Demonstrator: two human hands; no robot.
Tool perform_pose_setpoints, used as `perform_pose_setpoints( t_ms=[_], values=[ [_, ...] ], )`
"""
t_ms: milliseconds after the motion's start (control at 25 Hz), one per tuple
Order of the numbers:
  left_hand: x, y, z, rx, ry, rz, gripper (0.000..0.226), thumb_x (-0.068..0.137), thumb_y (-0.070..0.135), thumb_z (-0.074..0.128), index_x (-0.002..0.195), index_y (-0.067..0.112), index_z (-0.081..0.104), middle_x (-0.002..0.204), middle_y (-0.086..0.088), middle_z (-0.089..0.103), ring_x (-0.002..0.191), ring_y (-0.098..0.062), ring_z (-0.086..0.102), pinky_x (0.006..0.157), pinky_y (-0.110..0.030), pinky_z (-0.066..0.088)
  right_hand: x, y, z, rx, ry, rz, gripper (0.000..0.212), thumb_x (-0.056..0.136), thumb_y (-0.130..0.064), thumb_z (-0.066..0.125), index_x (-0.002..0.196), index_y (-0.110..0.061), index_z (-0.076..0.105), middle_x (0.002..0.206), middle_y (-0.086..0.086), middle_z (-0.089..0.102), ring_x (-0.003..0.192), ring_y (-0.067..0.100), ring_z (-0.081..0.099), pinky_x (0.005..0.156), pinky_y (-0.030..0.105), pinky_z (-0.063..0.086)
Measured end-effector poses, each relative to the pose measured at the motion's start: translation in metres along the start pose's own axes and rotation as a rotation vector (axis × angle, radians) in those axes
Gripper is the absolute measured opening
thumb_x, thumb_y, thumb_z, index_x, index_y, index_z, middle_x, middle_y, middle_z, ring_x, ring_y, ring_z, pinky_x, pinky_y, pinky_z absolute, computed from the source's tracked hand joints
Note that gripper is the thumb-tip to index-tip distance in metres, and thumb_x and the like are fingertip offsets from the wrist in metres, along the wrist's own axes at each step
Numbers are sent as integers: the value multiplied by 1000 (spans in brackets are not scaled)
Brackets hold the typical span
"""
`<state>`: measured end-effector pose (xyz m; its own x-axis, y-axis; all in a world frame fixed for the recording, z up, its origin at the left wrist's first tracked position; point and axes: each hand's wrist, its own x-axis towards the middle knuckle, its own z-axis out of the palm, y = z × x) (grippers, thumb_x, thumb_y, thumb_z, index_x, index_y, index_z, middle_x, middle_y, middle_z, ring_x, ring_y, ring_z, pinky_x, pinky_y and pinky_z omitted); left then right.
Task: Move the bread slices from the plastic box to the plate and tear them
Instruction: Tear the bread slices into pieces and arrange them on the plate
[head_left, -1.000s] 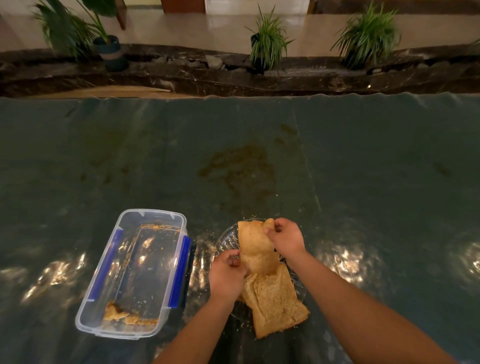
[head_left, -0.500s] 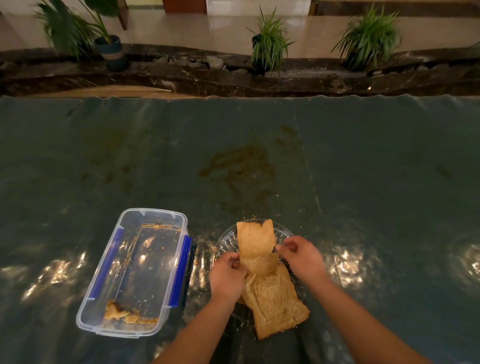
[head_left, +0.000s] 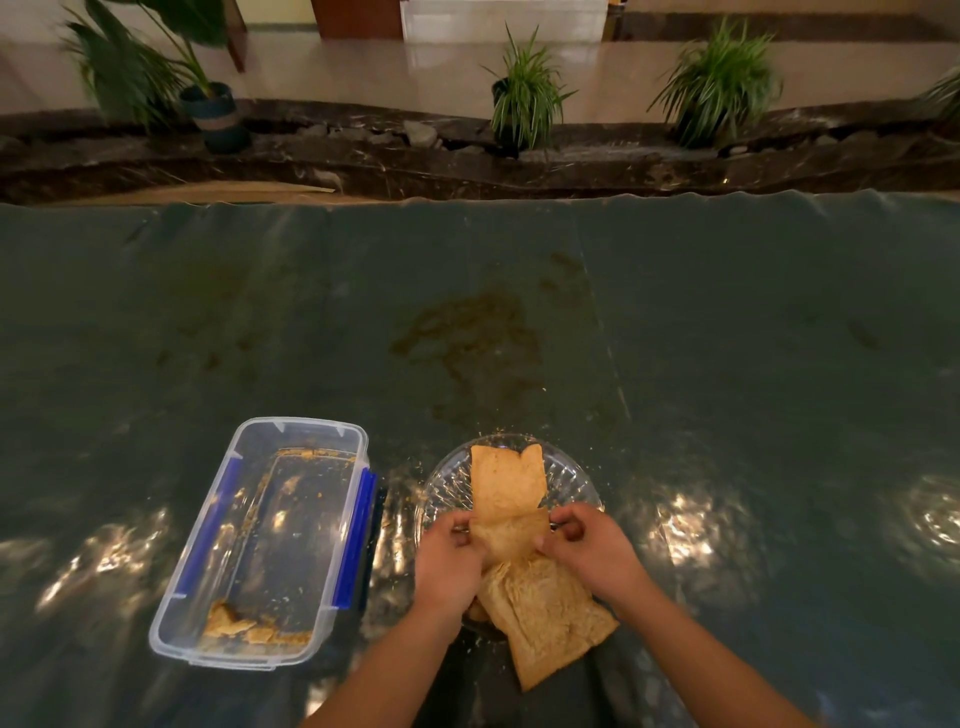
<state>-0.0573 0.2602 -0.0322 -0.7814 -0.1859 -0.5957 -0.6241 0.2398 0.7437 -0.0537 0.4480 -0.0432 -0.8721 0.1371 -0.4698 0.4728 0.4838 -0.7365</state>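
A clear glass plate (head_left: 569, 475) sits on the dark green tablecloth near me. A tan bread slice (head_left: 506, 480) stands over the plate, folded at its lower part. My left hand (head_left: 449, 564) pinches its lower left edge and my right hand (head_left: 589, 548) pinches its lower right edge. A second bread slice (head_left: 545, 616) lies flat under my hands and overhangs the plate's near rim. The clear plastic box (head_left: 260, 540) with blue side clips stands to the left of the plate, holding only a few bread scraps (head_left: 228, 623) and crumbs at its near end.
The dark green tablecloth (head_left: 727, 364) has a brown stain (head_left: 467, 338) beyond the plate. Past the table's far edge runs a dark stone ledge with potted plants (head_left: 524, 98). Crumbs lie scattered around the plate.
My right hand has come down from the slice's top corner to its lower right edge. The left hand has kept its hold on the left edge. The slice's upper part now stands free.
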Motion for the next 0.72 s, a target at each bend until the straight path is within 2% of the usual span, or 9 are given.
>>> perform_pose_setpoints(
  t_ms=[120, 280, 360, 480, 640, 720],
  values=[
    [3, 0, -1, 38, -41, -18, 32, 82, -1, 61, 107, 18, 67, 95, 1, 70, 86, -15, 68, 66, -31, 55, -1, 2, 1, -33, 16, 1, 24, 69, -43, 83, 84, -34, 66, 77, -10, 65, 72, 3, 61, 62, 22, 46],
    [6, 3, 2, 119, -43, -30, 29, 84, -2, 57, 103, 17, 69, 92, -1, 71, 84, -18, 69, 70, -35, 60, 0, 2, 3, -111, 10, 31, 23, 72, -46, 79, 86, -35, 65, 78, -13, 64, 74, 1, 61, 60, 21, 44],
    [6, 3, 6, 249, 3, 47, 30, 86, 1, 58, 106, 21, 69, 92, 3, 72, 81, -12, 68, 62, -27, 57, 0, 1, 3, -135, 17, 45, 27, 72, -47, 78, 91, -32, 66, 82, -11, 66, 77, 3, 63, 62, 22, 47],
    [7, 2, 12, 394, 73, 150, 41, 86, 4, 60, 121, 25, 63, 94, 6, 72, 77, -8, 67, 51, -17, 43, 2, -1, 4, -156, 4, 49, 30, 75, -45, 76, 98, -29, 66, 84, -11, 66, 79, 4, 63, 65, 24, 49],
    [12, 5, 10, 356, 78, 135, 38, 86, 5, 61, 119, 23, 64, 88, 6, 72, 76, -10, 68, 59, -25, 54, 9, -10, 8, -107, -3, 38, 28, 77, -38, 76, 103, -29, 69, 83, -12, 67, 76, 4, 63, 61, 22, 46],
    [17, 7, 7, 385, 87, 143, 37, 85, 6, 62, 119, 20, 61, 86, 6, 71, 75, -11, 67, 56, -24, 51, 11, -12, 9, -52, 9, 43, 27, 77, -35, 77, 102, -29, 70, 83, -11, 68, 76, 5, 64, 62, 22, 47]
  ],
)
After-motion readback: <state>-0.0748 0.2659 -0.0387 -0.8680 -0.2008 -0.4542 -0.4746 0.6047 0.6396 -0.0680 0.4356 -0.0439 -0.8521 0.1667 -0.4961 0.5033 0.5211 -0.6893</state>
